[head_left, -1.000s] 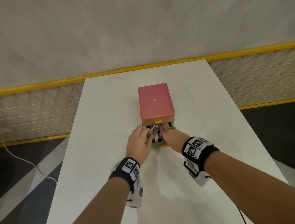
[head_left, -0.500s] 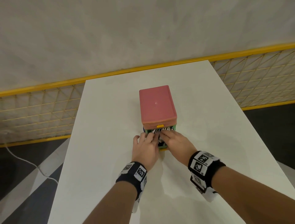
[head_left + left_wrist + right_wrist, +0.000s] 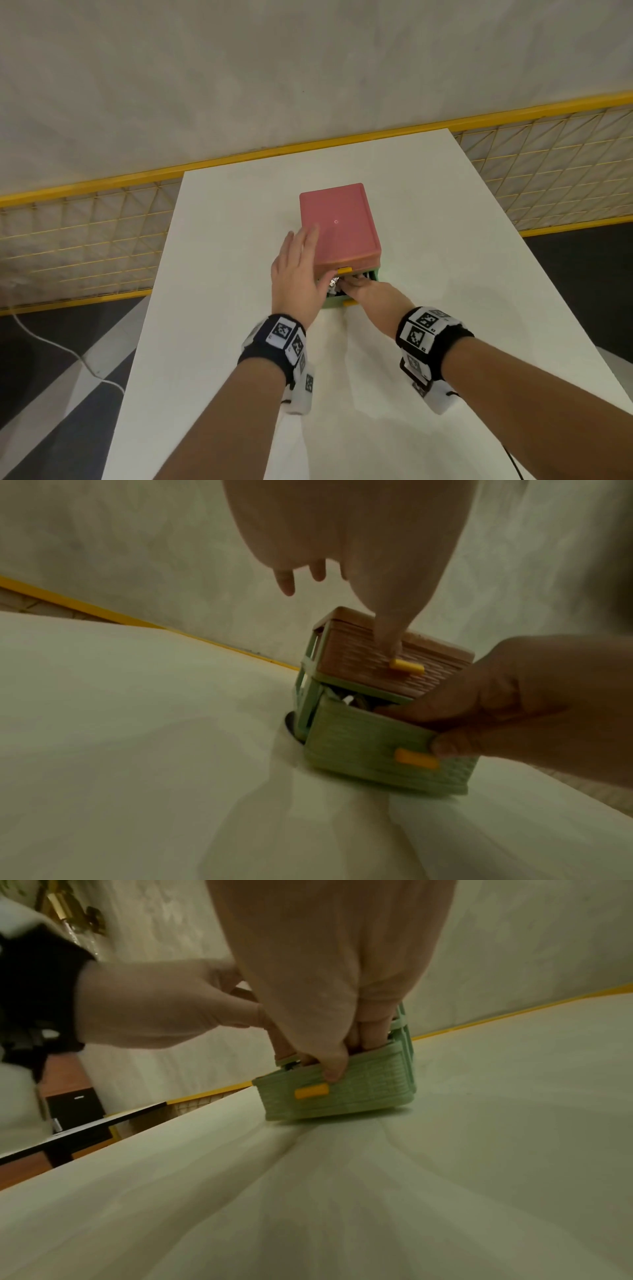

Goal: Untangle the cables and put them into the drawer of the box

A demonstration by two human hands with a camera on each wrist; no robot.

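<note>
Head camera shows the cables (image 3: 333, 287) as a small grey and white bundle inside the green drawer (image 3: 334, 302), which is pulled partly out of the bottom of the box (image 3: 339, 224). From the left wrist camera a little of this bundle (image 3: 352, 700) can be seen in the gap between the drawer front (image 3: 359, 746) and the frame above it; how many cables there are, I cannot tell.

The right hand (image 3: 368, 297) grasps the drawer: its fingers (image 3: 368, 1031) go down inside, on top of the cables, and its thumb (image 3: 334, 1066) presses on the outside of the front wall, just above the lower yellow handle (image 3: 311, 1091). The left hand (image 3: 299, 274) is released, with straight fingers; it lies over the left edge of the pink top of the box. Its thumb (image 3: 388, 631) points down along the front of the pink upper drawer (image 3: 363, 666), and the tip is just above the upper yellow handle (image 3: 406, 666).

The box stands near the middle of a white table (image 3: 222, 308). Both wrists carry black bands with square printed markers (image 3: 282, 332). Behind the far edge of the table runs a yellow mesh fence (image 3: 85, 240), and behind it a pale wall (image 3: 308, 68). On the dark floor at the left lies a white cord (image 3: 51, 346).
</note>
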